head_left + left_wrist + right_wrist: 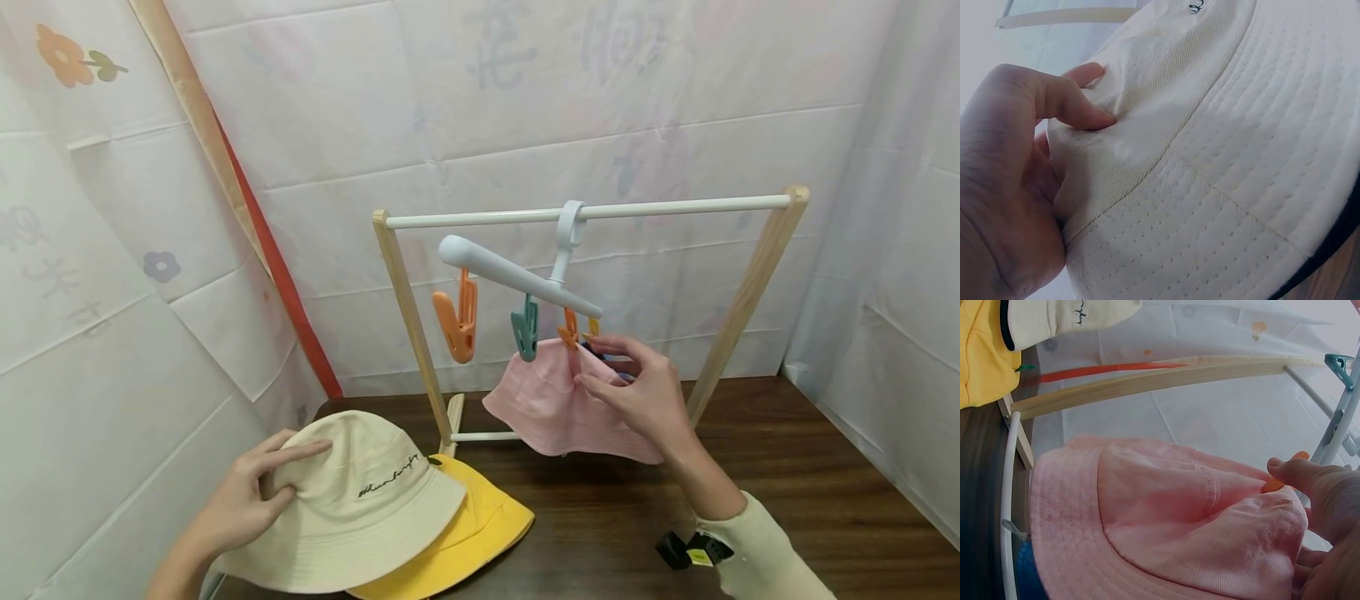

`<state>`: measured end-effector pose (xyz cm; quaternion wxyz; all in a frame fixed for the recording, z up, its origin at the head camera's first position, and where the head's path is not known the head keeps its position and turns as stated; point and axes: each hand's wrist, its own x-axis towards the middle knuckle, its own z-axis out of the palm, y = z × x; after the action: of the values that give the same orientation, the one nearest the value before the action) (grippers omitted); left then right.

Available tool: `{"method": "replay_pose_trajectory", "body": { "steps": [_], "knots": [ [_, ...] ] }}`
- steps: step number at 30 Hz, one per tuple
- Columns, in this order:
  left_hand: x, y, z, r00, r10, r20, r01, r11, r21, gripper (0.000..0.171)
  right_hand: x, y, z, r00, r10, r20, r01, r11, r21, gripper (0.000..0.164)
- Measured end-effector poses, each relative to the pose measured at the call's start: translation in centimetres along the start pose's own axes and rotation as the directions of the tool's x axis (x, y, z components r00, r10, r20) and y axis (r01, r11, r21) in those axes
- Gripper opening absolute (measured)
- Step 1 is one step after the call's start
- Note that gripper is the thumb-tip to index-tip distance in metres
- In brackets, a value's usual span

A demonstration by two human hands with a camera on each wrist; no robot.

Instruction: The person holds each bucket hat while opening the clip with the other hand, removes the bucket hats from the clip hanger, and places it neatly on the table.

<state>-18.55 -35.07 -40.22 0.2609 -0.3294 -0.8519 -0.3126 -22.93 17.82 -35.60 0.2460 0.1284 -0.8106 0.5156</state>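
Observation:
My left hand (247,492) grips the crown of a cream bucket hat (367,475) with dark script on it; the left wrist view shows the thumb pressed into the cloth. Beneath it sits a yellow hat (480,533), partly covered. At the top of a pink bucket hat (540,383), my right hand (637,383) has its thumb on the near side and fingers on the far side. An orange clip (568,329) on a pale blue hanger (502,271) bites the pink hat's crown. A yellow clip (593,326) is by my right fingertips.
The hanger hooks over the white bar (675,208) of a wooden-legged rack (750,300). Another orange clip (459,321) and a teal clip (527,329) hang with nothing in them. Something blue (1025,569) shows behind the pink hat. The dark wooden table (810,467) meets sheeted walls.

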Motion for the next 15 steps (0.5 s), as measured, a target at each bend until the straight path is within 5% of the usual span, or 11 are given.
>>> {"method": "replay_pose_trajectory", "body": {
  "steps": [15],
  "knots": [
    [-1.0, -0.1, -1.5, 0.999, -0.024, 0.042, 0.024, 1.000, -0.004, 0.086, -0.6, 0.9, 0.0, 1.000, -0.009, -0.012, 0.007, 0.993, -0.115, 0.052]
  ]
}}
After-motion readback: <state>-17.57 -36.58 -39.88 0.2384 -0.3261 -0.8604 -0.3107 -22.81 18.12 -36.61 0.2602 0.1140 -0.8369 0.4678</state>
